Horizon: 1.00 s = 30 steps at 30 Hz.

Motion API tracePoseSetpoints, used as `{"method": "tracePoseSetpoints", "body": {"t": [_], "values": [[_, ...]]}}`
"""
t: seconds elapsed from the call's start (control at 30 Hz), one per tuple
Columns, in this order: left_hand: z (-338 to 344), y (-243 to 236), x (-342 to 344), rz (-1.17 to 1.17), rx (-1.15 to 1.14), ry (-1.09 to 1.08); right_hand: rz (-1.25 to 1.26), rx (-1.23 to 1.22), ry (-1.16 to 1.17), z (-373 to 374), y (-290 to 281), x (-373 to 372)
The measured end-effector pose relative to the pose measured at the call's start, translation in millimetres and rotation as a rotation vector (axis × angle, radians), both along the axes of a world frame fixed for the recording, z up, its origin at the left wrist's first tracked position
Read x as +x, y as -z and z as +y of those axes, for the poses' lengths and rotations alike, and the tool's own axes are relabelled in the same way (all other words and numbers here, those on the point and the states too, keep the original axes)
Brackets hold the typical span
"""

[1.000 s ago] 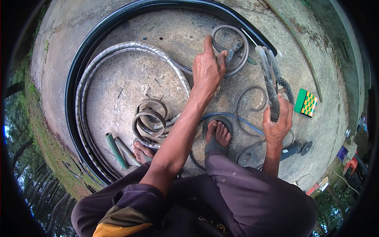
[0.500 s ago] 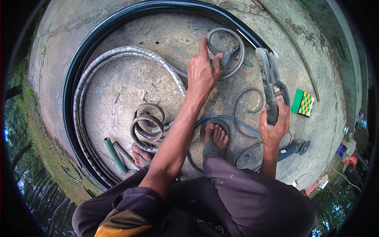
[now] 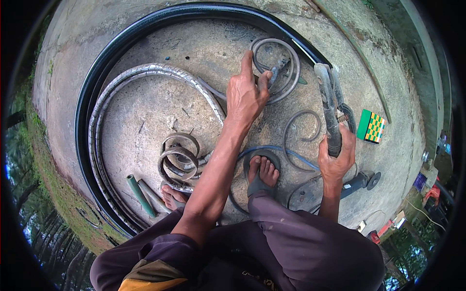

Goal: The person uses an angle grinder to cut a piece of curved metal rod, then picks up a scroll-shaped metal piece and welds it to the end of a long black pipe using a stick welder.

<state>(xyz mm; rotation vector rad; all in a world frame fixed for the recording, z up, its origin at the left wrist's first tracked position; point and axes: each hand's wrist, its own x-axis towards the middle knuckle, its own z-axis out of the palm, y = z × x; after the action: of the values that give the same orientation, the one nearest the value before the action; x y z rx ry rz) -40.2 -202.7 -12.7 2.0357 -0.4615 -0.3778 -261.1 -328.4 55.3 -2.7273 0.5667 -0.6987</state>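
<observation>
My left hand (image 3: 244, 94) reaches forward, palm down, index finger and thumb stretched apart. Its other fingers curl underneath, mostly hidden, where a grey cable (image 3: 294, 77) passes below and forms loops beside the thumb. Inside those loops lies a bluish-grey metal piece (image 3: 277, 72), close to the thumb tip. On the right, my right hand (image 3: 337, 154) is closed around the handle of a worn welding electrode holder (image 3: 327, 104). Its two grey jaws point forward; a dark lever with a spring runs along its right side.
A large bent black rail (image 3: 92, 85) curves around a silver-wrapped hose (image 3: 153, 69). Metal rings (image 3: 180, 162) and a green tube (image 3: 140, 195) lie near my left foot (image 3: 173, 196). To the right are a green checkered box (image 3: 371, 127), an angle grinder (image 3: 358, 184) and a long pole (image 3: 359, 51).
The view has shifted slightly. The cable loops beside my left hand have spread a little apart. Both hands keep nearly the same pose, with the electrode holder still in my right hand.
</observation>
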Motion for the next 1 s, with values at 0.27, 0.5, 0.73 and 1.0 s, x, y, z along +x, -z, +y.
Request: {"method": "tracePoseSetpoints", "body": {"t": [0.27, 0.5, 0.73, 1.0], "values": [[-0.2, 3.0, 1.8, 0.016, 0.048, 0.009, -0.010, 0.008, 0.016, -2.5, -0.9, -0.7], [-1.6, 3.0, 2.0, -0.003, 0.019, -0.001, 0.000, 0.013, -0.008, 1.3, -2.9, 2.0], [-1.0, -1.0, 0.5, -0.006, 0.027, -0.009, -0.003, 0.000, -0.007, 4.1, -4.0, 3.6], [-0.5, -0.8, -1.5, -0.010, -0.007, -0.021, -0.016, 0.025, -0.010, 3.6, -2.6, 2.1]]}}
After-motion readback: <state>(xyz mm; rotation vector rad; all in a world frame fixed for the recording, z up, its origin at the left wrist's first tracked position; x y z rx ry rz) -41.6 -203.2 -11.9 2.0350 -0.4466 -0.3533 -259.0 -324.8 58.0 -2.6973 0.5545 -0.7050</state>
